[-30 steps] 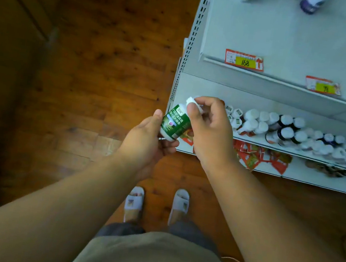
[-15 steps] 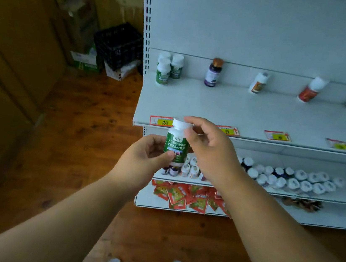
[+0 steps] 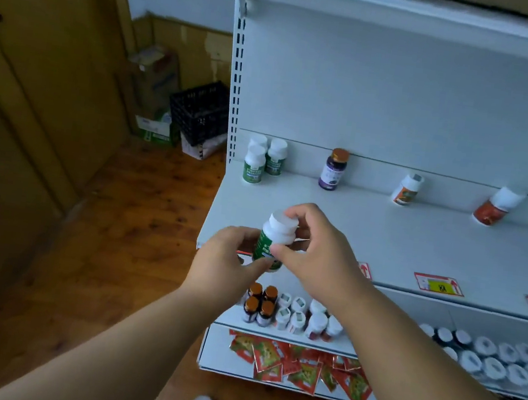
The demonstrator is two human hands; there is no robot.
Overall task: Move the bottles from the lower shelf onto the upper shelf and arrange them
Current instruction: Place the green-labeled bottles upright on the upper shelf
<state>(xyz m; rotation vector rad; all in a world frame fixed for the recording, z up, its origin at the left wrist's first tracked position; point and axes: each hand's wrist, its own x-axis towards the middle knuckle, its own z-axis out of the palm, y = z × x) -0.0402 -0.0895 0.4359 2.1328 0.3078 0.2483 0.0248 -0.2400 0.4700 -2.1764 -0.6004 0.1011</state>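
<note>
Head view: both hands hold one green-labelled bottle [image 3: 274, 239] upright at frame centre, over the upper shelf's [image 3: 385, 239] front edge. Left hand [image 3: 227, 262] closes round its base; right hand [image 3: 313, 250] pinches the white cap. The matching green bottles [image 3: 262, 162] stand up-frame and left, probably the destination.

Upper shelf [image 3: 402, 238]: you see three green-label bottles [image 3: 262, 161] grouped at its back left, then a purple bottle [image 3: 333, 169], an orange-label bottle [image 3: 406, 189] and a red-label bottle [image 3: 496, 206] spaced well apart along the back.
Lower shelf [image 3: 278, 332]: amber-capped bottles [image 3: 260, 303] at your left, white-capped bottles [image 3: 500, 360] in rows rightward.
Floor [image 3: 139, 217]: wooden boards.
</note>
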